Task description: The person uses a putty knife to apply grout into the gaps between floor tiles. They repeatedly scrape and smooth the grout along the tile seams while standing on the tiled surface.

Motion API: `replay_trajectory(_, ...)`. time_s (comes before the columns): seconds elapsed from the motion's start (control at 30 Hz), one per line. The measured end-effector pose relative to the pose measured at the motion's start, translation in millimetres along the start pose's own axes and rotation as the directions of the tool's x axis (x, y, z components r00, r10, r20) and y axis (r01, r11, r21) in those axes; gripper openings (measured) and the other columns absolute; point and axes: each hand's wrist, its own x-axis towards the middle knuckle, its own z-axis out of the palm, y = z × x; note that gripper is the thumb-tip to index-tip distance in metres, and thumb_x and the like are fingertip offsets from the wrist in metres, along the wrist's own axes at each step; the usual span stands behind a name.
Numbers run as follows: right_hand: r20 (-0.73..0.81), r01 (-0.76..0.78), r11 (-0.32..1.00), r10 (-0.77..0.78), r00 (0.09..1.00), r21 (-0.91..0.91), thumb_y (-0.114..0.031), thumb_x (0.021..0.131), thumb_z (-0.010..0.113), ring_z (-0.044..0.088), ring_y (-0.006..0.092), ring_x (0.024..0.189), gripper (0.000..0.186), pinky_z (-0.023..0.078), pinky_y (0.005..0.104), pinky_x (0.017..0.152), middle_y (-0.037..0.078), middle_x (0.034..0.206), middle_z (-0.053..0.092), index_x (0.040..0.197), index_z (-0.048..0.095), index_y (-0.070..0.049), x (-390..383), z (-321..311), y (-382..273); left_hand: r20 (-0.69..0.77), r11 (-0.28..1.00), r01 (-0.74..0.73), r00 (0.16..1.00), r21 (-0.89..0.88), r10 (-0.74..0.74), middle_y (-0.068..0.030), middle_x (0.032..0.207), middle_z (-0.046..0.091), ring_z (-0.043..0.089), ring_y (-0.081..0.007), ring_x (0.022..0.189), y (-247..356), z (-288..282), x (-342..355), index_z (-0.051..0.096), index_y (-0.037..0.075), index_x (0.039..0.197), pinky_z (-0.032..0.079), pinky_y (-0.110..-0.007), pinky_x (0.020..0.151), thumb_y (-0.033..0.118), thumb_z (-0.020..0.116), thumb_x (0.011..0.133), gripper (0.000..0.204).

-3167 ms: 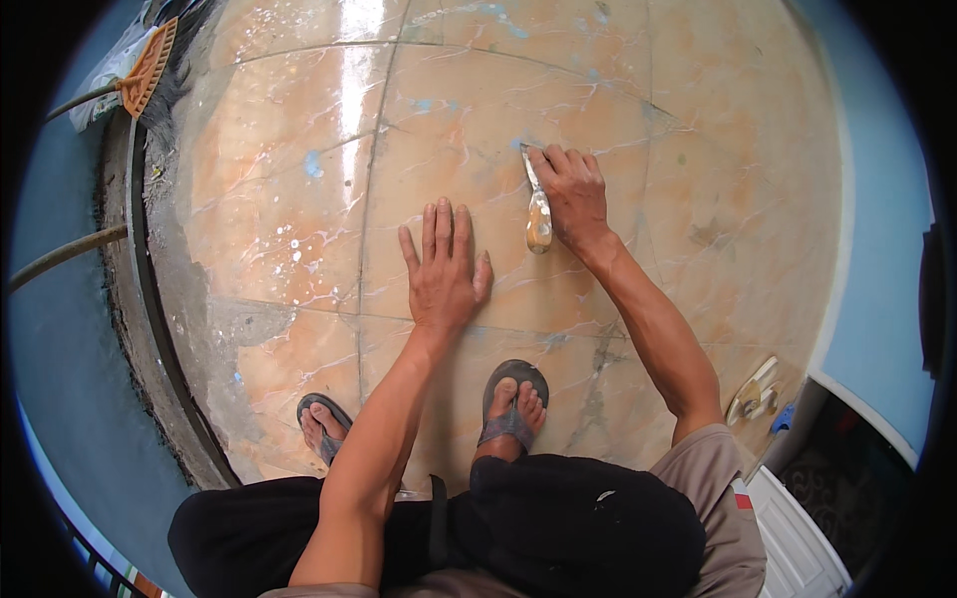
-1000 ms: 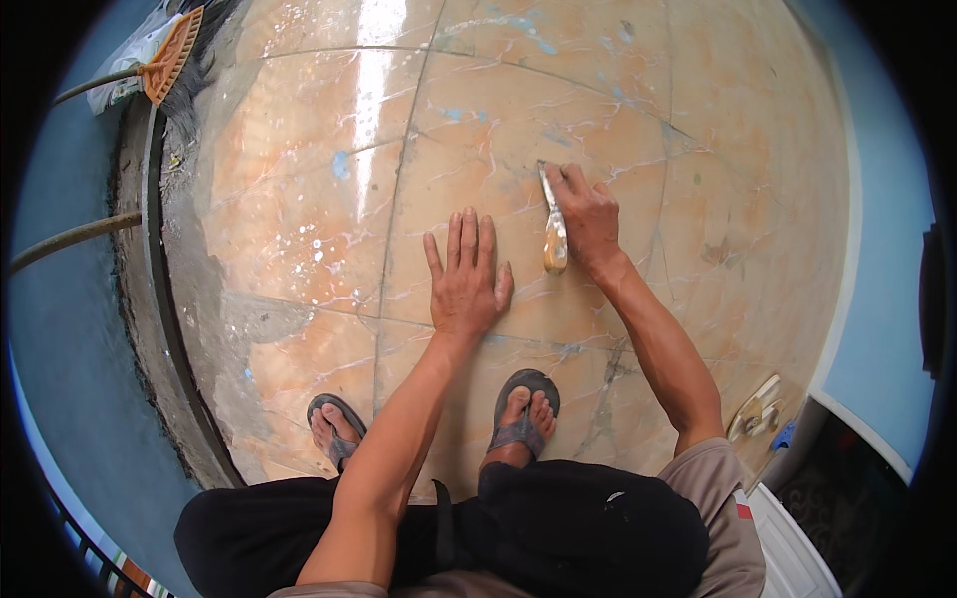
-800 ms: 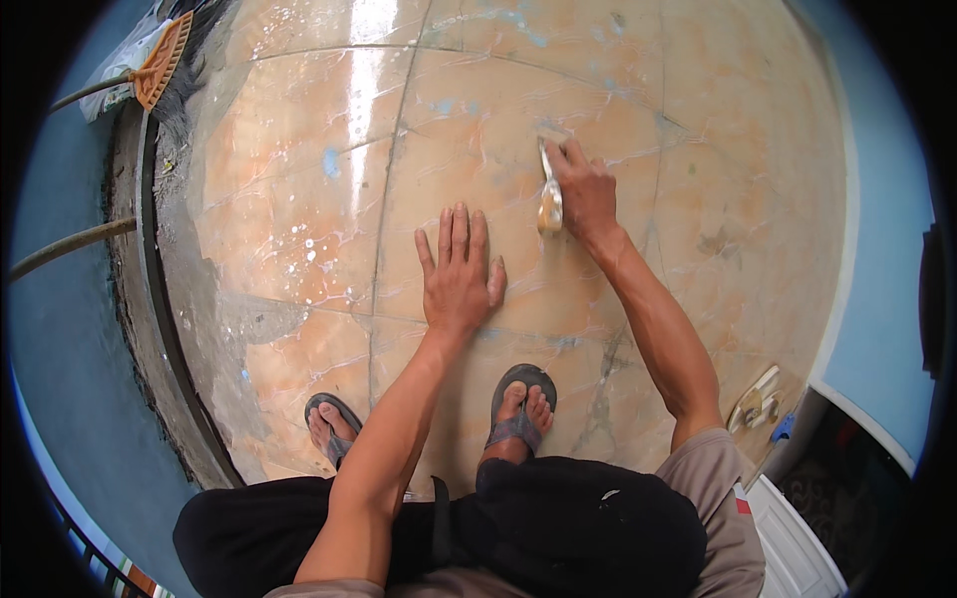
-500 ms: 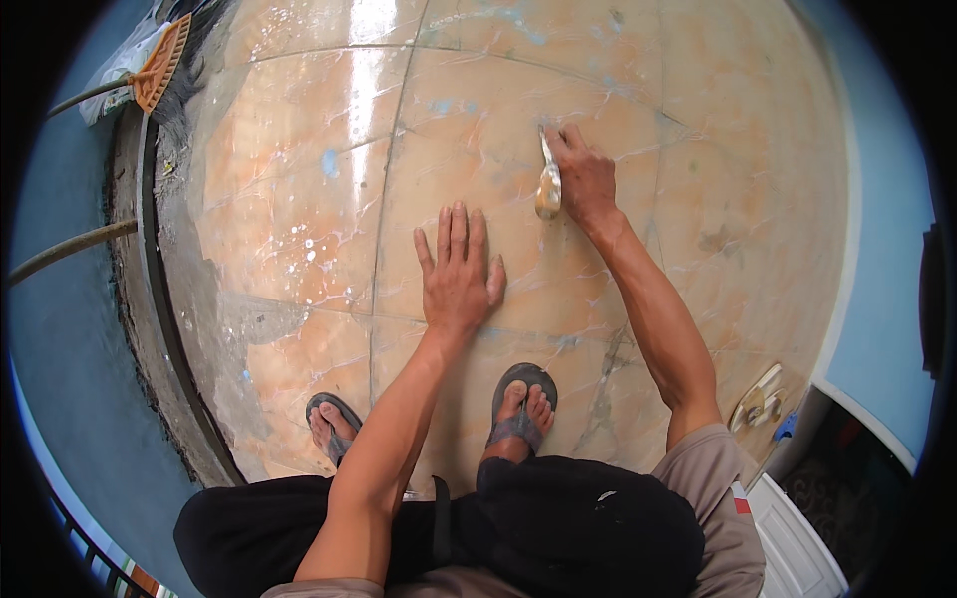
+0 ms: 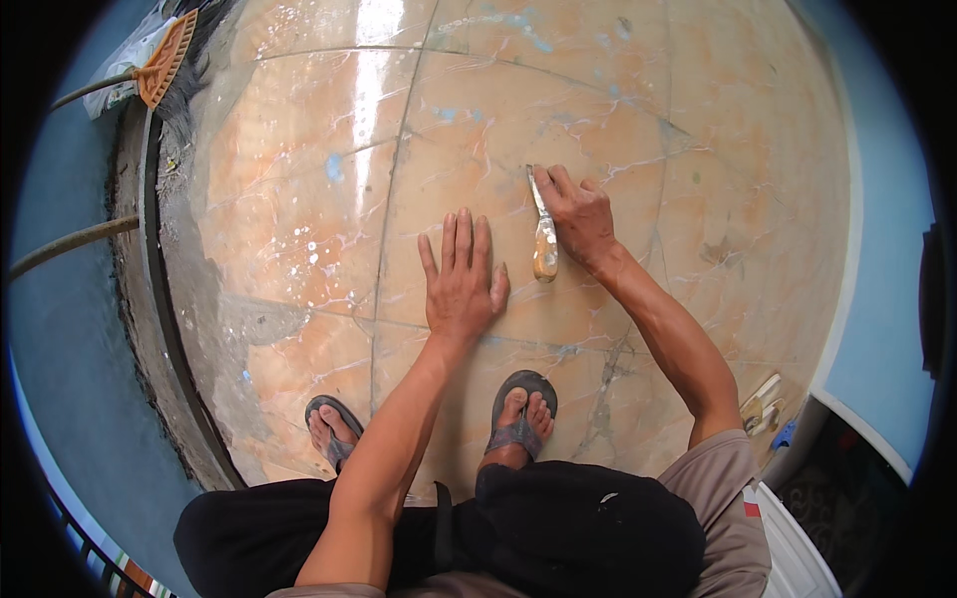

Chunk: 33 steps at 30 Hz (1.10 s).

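Note:
My left hand (image 5: 461, 279) rests flat on the marbled beige floor tile (image 5: 498, 120), fingers spread and empty. To its upper right, my right hand (image 5: 573, 214) grips a putty knife (image 5: 544, 249) near the metal blade, its paint-spotted wooden handle angled toward me. The blade's tip is at the tile's surface. Faint blue paint spots and grey marks lie around and above it.
My sandalled feet (image 5: 523, 424) are below my hands. At left are an orange rake-like head (image 5: 164, 62), a white bag, a pole and a concrete channel edge (image 5: 159, 299). A blue wall (image 5: 887, 259), sandals and a doorway stand at right.
Since half a second ago my right hand and the putty knife have moved down toward me and slightly left. My left hand stays flat in nearly the same place.

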Motion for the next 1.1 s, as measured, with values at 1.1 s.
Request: replay_trajectory(1.1,-0.016,0.002,0.998,-0.003,1.000,-0.059,-0.006,0.089,0.062,0.070,0.0318,0.066,0.035,0.057,0.0412,0.058,0.010,0.102,0.067,0.124,0.068,-0.007,50,5,21,0.014,0.999,0.009,1.000,-0.040,-0.008,-0.0195,0.170,0.035,0.028,-0.0344,0.161,5,1,0,0.039,0.005,0.163,0.012,-0.065,0.130,0.034,0.067,0.093,0.081)
